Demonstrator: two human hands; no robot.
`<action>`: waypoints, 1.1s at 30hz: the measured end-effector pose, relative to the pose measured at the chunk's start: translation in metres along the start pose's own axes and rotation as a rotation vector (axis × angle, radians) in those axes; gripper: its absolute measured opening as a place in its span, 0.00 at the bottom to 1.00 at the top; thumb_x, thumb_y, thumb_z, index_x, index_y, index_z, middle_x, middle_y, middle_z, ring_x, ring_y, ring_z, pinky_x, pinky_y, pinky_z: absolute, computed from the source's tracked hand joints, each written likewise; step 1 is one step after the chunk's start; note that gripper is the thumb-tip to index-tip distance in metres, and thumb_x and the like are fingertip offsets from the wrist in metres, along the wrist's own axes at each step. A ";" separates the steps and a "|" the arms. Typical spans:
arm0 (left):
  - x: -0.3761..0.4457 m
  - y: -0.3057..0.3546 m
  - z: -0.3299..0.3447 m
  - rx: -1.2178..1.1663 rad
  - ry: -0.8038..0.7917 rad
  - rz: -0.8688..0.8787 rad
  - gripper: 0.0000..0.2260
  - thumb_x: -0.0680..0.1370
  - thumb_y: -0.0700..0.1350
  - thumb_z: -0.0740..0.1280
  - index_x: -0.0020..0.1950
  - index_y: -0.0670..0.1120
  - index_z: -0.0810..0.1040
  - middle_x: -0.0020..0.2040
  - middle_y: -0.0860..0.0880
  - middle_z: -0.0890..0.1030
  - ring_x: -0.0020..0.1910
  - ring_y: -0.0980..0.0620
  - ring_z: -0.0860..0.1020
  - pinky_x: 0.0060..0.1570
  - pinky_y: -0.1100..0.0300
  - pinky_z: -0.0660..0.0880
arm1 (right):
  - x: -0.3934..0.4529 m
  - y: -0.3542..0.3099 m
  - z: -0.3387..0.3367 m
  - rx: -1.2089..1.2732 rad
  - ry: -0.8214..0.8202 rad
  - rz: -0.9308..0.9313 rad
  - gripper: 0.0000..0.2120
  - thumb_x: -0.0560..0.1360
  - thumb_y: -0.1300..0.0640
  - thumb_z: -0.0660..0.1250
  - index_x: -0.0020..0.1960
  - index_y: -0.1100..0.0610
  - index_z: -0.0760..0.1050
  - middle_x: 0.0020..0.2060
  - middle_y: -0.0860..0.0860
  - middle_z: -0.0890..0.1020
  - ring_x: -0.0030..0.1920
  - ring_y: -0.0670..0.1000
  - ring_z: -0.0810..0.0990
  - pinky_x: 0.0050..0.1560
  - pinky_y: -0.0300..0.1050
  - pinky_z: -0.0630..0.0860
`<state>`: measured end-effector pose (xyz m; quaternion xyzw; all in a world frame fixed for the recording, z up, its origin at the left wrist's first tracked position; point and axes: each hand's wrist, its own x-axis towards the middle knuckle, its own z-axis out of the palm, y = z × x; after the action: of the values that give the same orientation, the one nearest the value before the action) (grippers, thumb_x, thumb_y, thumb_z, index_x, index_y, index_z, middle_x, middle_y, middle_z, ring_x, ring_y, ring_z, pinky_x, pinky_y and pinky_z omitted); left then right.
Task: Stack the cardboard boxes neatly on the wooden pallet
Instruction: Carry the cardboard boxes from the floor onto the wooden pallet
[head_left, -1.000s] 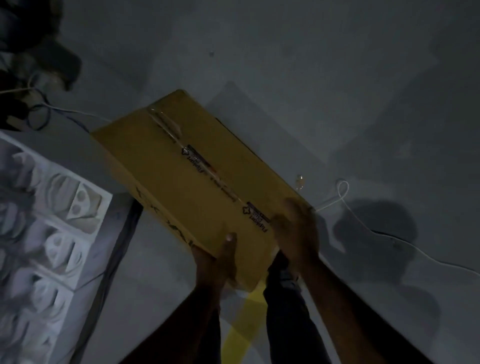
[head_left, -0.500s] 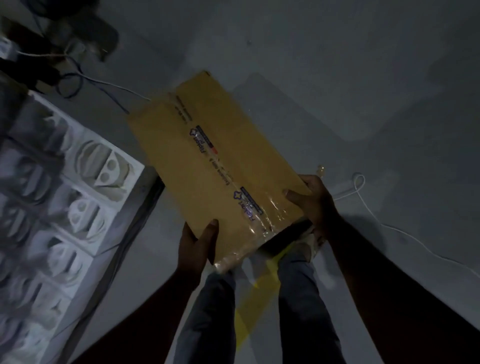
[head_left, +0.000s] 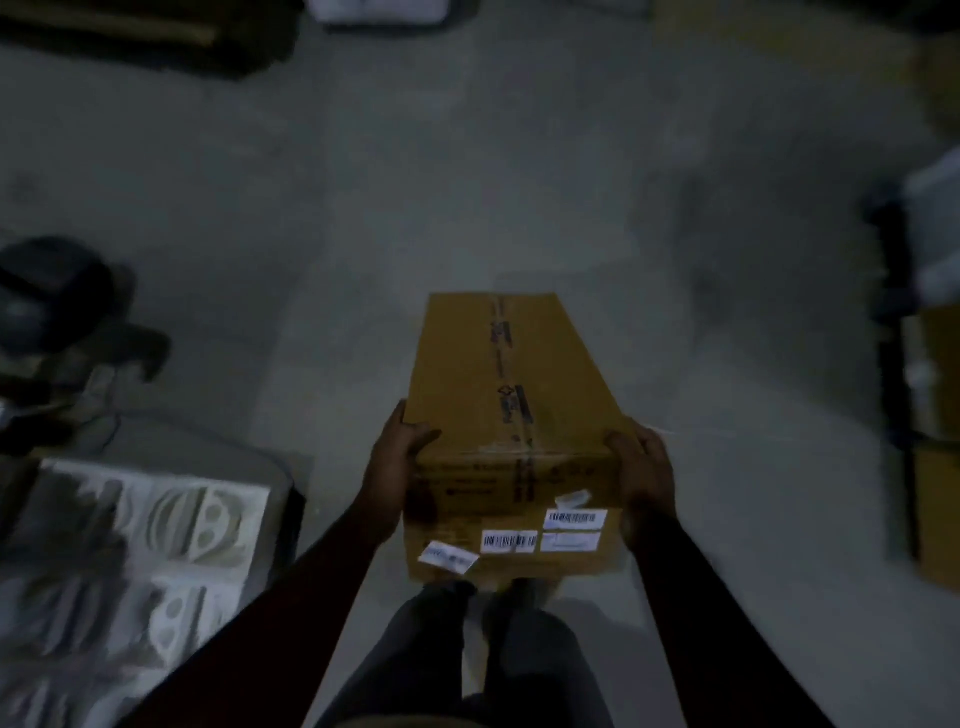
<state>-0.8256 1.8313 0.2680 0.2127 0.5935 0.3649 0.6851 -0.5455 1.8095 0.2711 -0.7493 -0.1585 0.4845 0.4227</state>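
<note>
A long brown cardboard box (head_left: 506, 395) with printed tape along its top and white barcode labels on its near end is held off the floor in front of me. My left hand (head_left: 397, 457) grips its near left corner. My right hand (head_left: 644, 473) grips its near right corner. The box points straight away from me. No wooden pallet can be made out in this dim, blurred view.
White moulded foam packing (head_left: 130, 561) lies at lower left. Dark gear (head_left: 57, 312) sits on the floor at left. A dark rack with more brown boxes (head_left: 935, 379) stands at the right edge. Grey concrete floor (head_left: 467, 182) stretches ahead. My legs show under the box.
The box has come up off the floor and swung from pointing up-left to pointing straight ahead. My view has turned, with the foam now at lower left and the white cable gone.
</note>
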 end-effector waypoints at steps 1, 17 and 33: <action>-0.012 0.009 0.020 0.013 -0.042 -0.001 0.16 0.80 0.41 0.63 0.67 0.50 0.79 0.62 0.43 0.83 0.61 0.39 0.81 0.63 0.38 0.76 | -0.019 -0.007 -0.024 0.038 0.027 -0.002 0.14 0.75 0.56 0.72 0.60 0.49 0.81 0.56 0.53 0.86 0.52 0.56 0.86 0.45 0.49 0.82; -0.245 -0.063 0.275 0.503 -0.863 0.144 0.35 0.71 0.54 0.72 0.78 0.56 0.69 0.69 0.51 0.78 0.65 0.46 0.79 0.67 0.39 0.74 | -0.357 0.059 -0.338 0.579 0.756 -0.253 0.23 0.74 0.51 0.74 0.68 0.52 0.74 0.54 0.58 0.84 0.49 0.61 0.88 0.45 0.60 0.86; -0.607 -0.289 0.302 0.727 -1.379 0.104 0.25 0.76 0.45 0.66 0.74 0.48 0.73 0.59 0.43 0.84 0.54 0.41 0.84 0.49 0.45 0.81 | -0.706 0.282 -0.480 0.957 1.279 -0.251 0.23 0.77 0.55 0.72 0.70 0.50 0.73 0.58 0.57 0.83 0.55 0.62 0.85 0.54 0.70 0.82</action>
<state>-0.4791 1.2318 0.5205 0.6302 0.1049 -0.0353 0.7685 -0.5203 0.9549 0.5507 -0.5958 0.2556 -0.0736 0.7578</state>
